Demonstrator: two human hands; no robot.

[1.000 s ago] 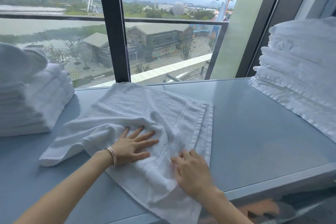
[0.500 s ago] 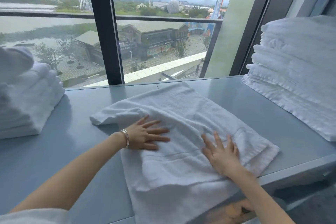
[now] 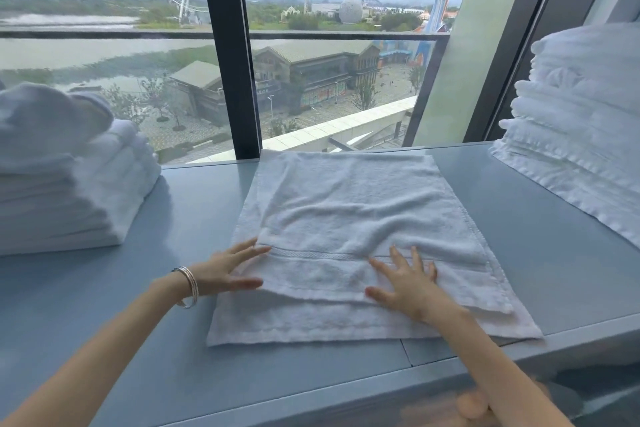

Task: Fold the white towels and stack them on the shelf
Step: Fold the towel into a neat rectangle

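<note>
1. Your left hand [image 3: 225, 269] lies flat, palm down, with the fingers straight and angled forward-right and the thumb held apart.
2. Your right hand [image 3: 405, 284] lies flat too, fingers spread and pointing forward.
3. Both forearms [image 3: 104, 350] are bare and outstretched.

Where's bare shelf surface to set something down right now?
Bare shelf lies between the left stack and the spread towel, and between the towel and the right stack. The middle is crowded: the towel fills it, with left hand and right hand pressing on it.
</note>
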